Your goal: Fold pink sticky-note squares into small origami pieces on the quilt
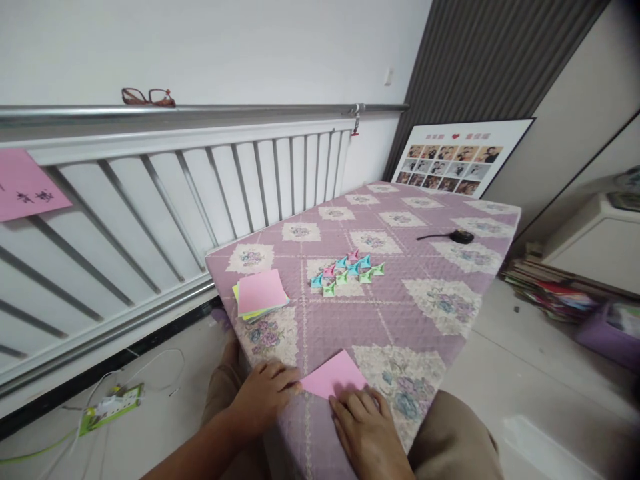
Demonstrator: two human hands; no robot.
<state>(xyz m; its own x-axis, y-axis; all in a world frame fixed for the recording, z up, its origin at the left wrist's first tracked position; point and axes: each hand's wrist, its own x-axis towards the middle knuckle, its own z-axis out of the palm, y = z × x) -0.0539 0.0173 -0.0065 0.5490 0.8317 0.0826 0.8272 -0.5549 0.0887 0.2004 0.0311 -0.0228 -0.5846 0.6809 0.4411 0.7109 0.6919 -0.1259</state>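
A sheet of pink paper (336,375), seemingly folded to a triangle, lies at the near edge of the cloth-covered table. Closed at its left corner is my left hand (267,393), thumb and fingertips on the paper. My right hand (367,427) presses the lower right edge with its fingers bent and together; its thumb is hidden. Left of centre rests a stack of coloured paper sheets (261,293), pink on top with yellow below. Farther in, small folded paper figures (341,277) in pink, blue and green stand in rows.
The table (345,320) has a purple floral quilted cover. A black object with a thin tail (461,237) lies toward its right. A white radiator (280,173) lines the left side, with glasses (149,98) on the pipe above. On the floor sits a power strip (113,408) with cables.
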